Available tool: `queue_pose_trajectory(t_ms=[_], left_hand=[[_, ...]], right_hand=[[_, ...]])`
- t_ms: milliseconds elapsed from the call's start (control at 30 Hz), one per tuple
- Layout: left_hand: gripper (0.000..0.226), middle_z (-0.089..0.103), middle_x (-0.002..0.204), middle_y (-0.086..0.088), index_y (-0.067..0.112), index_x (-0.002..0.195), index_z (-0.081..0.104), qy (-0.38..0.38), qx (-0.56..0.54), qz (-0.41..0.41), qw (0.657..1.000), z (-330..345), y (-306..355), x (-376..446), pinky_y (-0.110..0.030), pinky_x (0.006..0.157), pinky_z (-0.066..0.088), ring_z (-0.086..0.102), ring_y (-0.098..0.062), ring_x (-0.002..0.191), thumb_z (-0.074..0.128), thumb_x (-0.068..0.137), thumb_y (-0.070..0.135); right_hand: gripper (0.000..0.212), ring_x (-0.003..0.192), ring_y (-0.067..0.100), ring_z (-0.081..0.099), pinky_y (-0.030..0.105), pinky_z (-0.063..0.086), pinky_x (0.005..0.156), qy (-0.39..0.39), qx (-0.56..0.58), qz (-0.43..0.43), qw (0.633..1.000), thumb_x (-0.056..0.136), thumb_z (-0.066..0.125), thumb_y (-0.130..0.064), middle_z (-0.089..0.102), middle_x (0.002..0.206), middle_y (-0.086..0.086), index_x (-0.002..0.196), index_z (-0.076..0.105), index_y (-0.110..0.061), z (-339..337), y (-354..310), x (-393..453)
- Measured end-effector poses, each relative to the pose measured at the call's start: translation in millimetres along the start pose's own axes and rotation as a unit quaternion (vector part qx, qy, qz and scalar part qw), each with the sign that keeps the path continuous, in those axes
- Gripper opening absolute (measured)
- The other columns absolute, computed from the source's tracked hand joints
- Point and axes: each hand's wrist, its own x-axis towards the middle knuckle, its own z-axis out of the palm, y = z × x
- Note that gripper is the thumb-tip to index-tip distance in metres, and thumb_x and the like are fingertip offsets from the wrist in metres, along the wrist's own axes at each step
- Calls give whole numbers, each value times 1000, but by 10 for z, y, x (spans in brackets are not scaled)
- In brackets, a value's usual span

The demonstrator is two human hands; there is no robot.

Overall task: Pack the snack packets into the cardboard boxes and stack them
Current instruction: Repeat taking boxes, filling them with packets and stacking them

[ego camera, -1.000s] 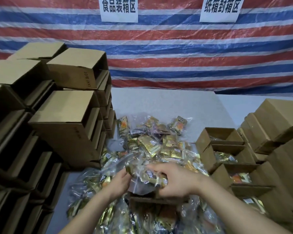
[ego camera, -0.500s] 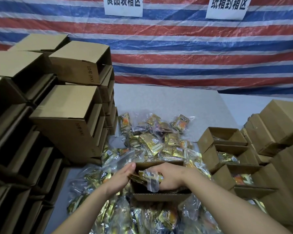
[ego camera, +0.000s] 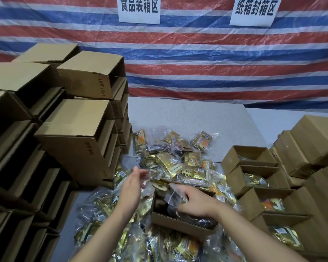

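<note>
An open cardboard box point(ego camera: 180, 222) sits at near centre on the grey table point(ego camera: 187, 118), surrounded by a loose heap of snack packets point(ego camera: 178, 163) in gold and clear wrappers. The heap extends from the box toward the far side of the table and also lies nearer than the box.

The right hand point(ego camera: 195, 201) reaches into the box from the right. Its fingers are curled over a clear-wrapped packet point(ego camera: 173, 195) at the box mouth and press it down into the box. The left hand point(ego camera: 130, 190) hovers just left of the box, palm turned inward, fingers loosely extended and holding nothing. The two hands are apart, with the left edge of the box between them.

At left, a tall stack of empty boxes point(ego camera: 68, 129) lies on its sides, openings facing right. At right, a row of filled boxes point(ego camera: 254, 178) stands with tops open and packets visible inside; closed boxes point(ego camera: 311, 140) are stacked beyond them at far right.

A red, white and blue striped tarpaulin point(ego camera: 216, 63) forms the far wall. Two white signs point(ego camera: 138, 8) with black Chinese characters hang on it.
</note>
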Motion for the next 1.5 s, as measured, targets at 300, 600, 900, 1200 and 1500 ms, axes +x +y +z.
queue_pose_trajectory(t_ms=[300, 600, 900, 1200, 1500], left_hand=[[28, 65, 64, -4, 7, 86, 67, -52, 34, -20, 998, 201, 226, -170, -36, 59, 59, 65, -15, 54, 47, 103, 18], [16, 68, 84, -14, -1, 96, 57, -160, -160, -110, 968, 101, 242, -170, -25, 60, 57, 65, -19, 68, 49, 101, 12], [17, 61, 73, -8, 1, 91, 55, -161, -255, -137, 944, 215, 305, -137, -28, 60, 47, 53, -16, 63, 43, 102, 8], [40, 64, 114, 5, 39, 128, 53, -146, 63, 41, 986, 241, 280, -225, -27, 87, 53, 64, -8, 95, 55, 98, 13], [26, 67, 92, -10, 27, 112, 64, -109, 66, 104, 986, 319, 256, -97, -27, 77, 53, 58, -14, 81, 68, 91, 13]], right_hand=[[64, 114, 10, 63, 38, 49, 102, 37, 48, -67, 996, 81, 81, -18, 68, 120, -11, 136, 55, -37, 82, -1, -10], [77, 95, -11, 62, 9, 46, 82, 17, 92, -83, 992, 86, 76, -15, 66, 100, -32, 119, 43, -77, 99, -40, -65], [64, 101, 8, 61, 27, 46, 94, -10, 180, -63, 982, 81, 77, -17, 65, 107, -7, 137, 47, -23, 13, -192, -71], [70, 98, 13, 71, 28, 55, 84, 24, 292, -14, 956, 70, 77, -20, 72, 109, -2, 131, 45, -32, -115, -151, -137], [77, 90, 27, 73, 36, 59, 74, -4, 404, 28, 914, 66, 79, -20, 75, 101, 15, 135, 47, -4, -229, -205, -259]])
